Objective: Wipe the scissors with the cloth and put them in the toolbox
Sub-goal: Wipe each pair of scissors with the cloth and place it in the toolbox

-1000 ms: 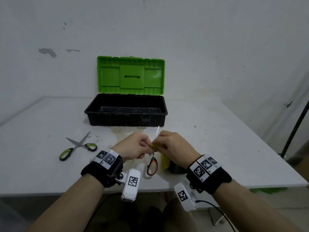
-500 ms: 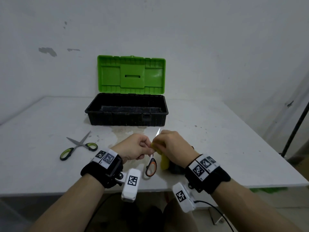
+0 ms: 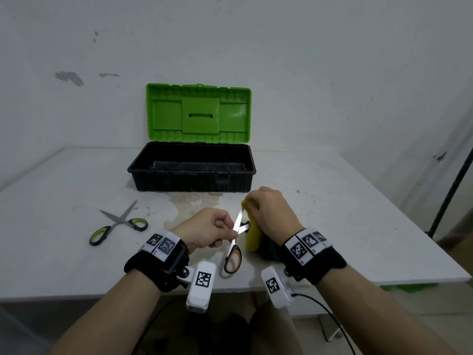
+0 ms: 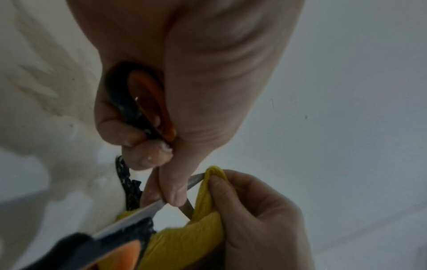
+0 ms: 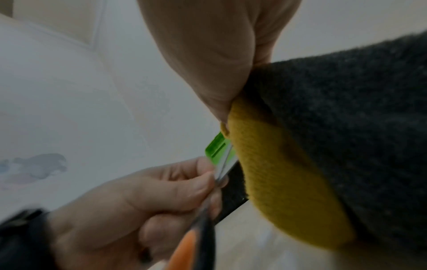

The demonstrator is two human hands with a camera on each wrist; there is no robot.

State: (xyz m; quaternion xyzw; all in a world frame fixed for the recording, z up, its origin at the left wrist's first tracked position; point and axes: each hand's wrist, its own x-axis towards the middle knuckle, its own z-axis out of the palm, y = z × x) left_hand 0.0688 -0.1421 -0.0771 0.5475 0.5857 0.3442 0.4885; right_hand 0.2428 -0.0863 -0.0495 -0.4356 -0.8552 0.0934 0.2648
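Left hand point(image 3: 208, 230) gripping orange-handled steel scissors point(image 3: 235, 245), right hand point(image 3: 272, 212) pinching nubby yellow cloth point(image 3: 252, 237) round blade tip

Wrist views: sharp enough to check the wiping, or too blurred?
Left wrist: dim, orange-handled scissors legible, near handle smeared. Right wrist: dark, motion-blurred; yellow cloth fills it, hiding the blade. Head: evenly lit, glare on the blades.

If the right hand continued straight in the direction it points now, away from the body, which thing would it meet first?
Probably the toolbox. The right hand, gripping the yellow cloth on the blade, points toward the box's front right corner. Only bare table lies between, though depth is unclear and it might pass the corner.
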